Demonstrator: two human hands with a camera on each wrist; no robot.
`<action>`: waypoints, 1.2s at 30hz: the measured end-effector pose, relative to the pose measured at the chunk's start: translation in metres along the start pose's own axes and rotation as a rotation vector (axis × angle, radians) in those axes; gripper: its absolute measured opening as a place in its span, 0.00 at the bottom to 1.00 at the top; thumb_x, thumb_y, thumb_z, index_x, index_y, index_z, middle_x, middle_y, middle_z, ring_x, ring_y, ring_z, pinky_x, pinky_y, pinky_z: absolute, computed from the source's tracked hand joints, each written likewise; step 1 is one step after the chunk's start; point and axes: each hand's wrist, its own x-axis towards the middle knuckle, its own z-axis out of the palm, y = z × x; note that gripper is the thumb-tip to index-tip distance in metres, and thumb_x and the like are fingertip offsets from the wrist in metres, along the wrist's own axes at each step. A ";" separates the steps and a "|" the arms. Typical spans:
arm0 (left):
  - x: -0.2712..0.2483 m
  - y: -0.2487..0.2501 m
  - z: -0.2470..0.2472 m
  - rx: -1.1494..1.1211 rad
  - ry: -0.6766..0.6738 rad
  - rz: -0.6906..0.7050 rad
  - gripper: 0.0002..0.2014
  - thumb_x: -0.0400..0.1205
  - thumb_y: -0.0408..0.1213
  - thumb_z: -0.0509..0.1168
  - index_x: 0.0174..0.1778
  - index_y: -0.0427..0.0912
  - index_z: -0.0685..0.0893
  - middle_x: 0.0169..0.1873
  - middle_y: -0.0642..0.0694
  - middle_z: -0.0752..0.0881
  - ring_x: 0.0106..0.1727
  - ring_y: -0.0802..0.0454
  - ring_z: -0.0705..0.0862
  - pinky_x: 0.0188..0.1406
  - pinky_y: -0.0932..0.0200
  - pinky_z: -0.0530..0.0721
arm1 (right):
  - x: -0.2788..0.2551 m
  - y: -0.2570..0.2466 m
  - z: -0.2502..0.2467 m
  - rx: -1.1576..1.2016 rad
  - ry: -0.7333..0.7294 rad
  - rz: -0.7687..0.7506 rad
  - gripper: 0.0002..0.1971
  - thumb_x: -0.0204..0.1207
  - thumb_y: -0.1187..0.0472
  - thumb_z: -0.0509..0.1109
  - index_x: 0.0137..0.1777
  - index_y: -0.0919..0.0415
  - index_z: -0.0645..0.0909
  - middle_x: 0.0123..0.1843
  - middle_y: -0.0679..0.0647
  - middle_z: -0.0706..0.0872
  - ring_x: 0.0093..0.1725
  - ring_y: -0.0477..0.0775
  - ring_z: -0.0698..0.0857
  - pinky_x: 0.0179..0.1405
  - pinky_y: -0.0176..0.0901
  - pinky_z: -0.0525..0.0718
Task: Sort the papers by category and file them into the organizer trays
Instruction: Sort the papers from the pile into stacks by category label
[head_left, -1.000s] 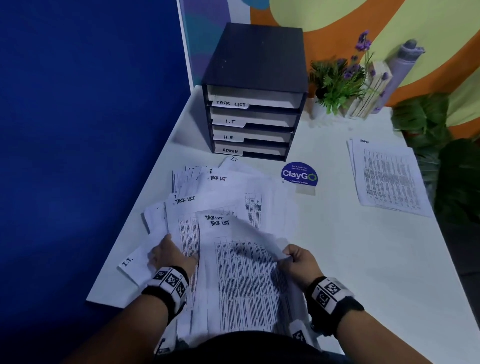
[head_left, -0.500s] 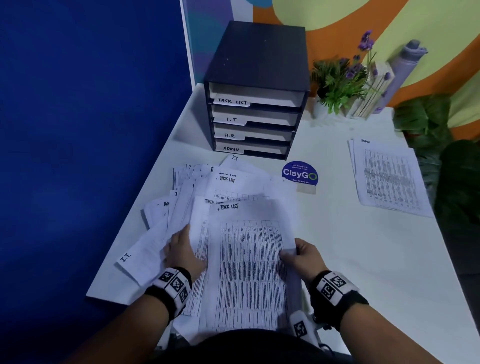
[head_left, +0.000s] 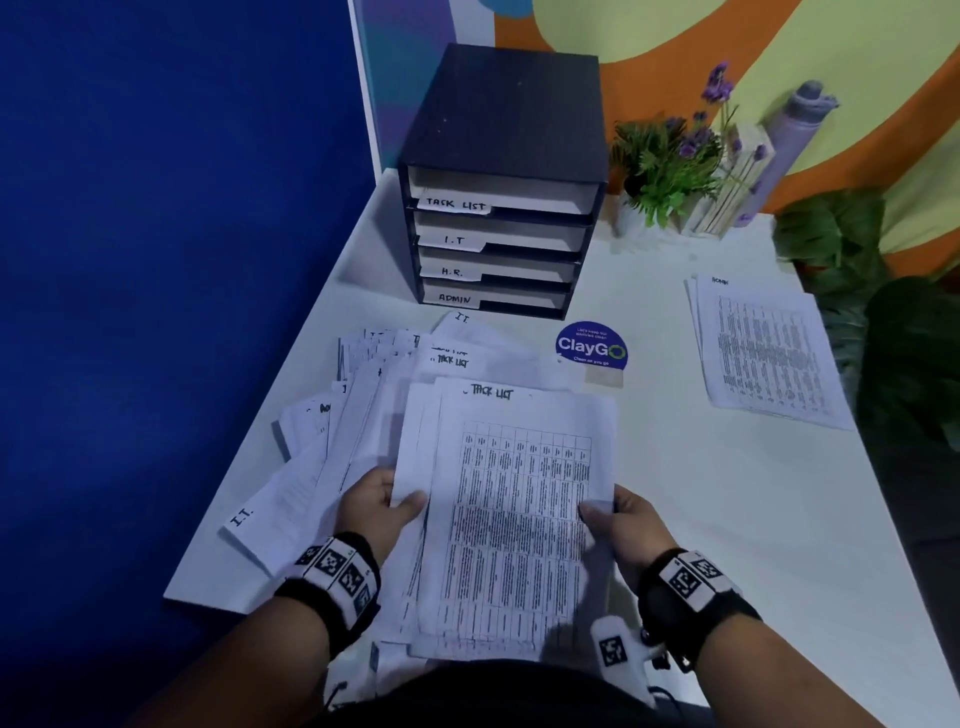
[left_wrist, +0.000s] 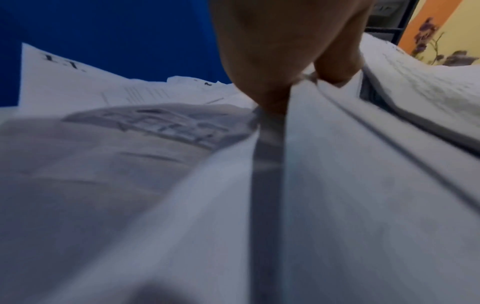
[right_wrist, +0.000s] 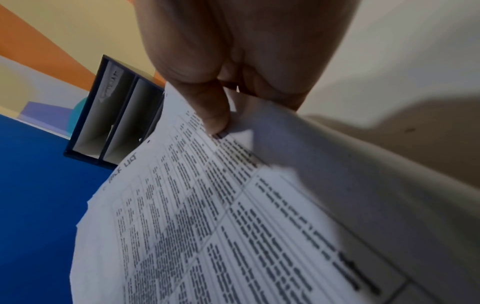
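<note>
A stack of printed sheets headed "TASK LIST" (head_left: 511, 519) is held between both hands just above the near table edge. My left hand (head_left: 387, 506) pinches its left edge, thumb on top, and my right hand (head_left: 610, 512) pinches its right edge (right_wrist: 233, 131). More loose papers (head_left: 374, 395), some marked "I.T." and "TASK LIST", lie fanned out to the left and behind. The black organizer (head_left: 501, 130) stands at the back with trays labelled TASK LIST, I.T, H.R. and ADMIN. In the left wrist view the left hand (left_wrist: 298, 82) grips the paper edge.
A separate pile of sheets marked "ADMIN" (head_left: 763, 348) lies at the right of the white table (head_left: 675, 519). A blue ClayGo sign (head_left: 591, 345) stands before the organizer. A potted plant (head_left: 670, 161), a wooden holder and a bottle (head_left: 795, 135) sit at the back right. A blue partition (head_left: 156, 260) borders the left.
The loose task list sheets have been drawn together into one squared stack. My left hand came off the spread papers and now grips the stack's left edge; the right hand keeps its hold.
</note>
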 end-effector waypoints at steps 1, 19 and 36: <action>0.000 0.000 0.003 -0.018 -0.014 0.000 0.08 0.77 0.29 0.73 0.49 0.44 0.84 0.44 0.49 0.91 0.47 0.53 0.88 0.49 0.57 0.84 | 0.000 0.000 0.000 0.006 -0.002 0.004 0.07 0.76 0.75 0.69 0.45 0.63 0.84 0.31 0.54 0.85 0.31 0.55 0.80 0.36 0.47 0.80; -0.021 0.075 0.029 0.014 -0.013 0.197 0.18 0.89 0.40 0.54 0.76 0.47 0.67 0.64 0.58 0.73 0.69 0.56 0.72 0.65 0.59 0.68 | -0.032 -0.060 0.033 -0.015 0.014 -0.486 0.29 0.75 0.76 0.63 0.71 0.50 0.67 0.56 0.50 0.85 0.45 0.49 0.85 0.47 0.42 0.84; -0.018 0.068 0.041 -0.049 0.060 0.208 0.14 0.87 0.35 0.57 0.65 0.55 0.69 0.52 0.64 0.79 0.60 0.52 0.80 0.58 0.56 0.77 | -0.016 -0.026 0.031 -0.382 -0.035 -0.400 0.20 0.80 0.67 0.64 0.63 0.50 0.58 0.28 0.47 0.70 0.26 0.40 0.73 0.30 0.39 0.75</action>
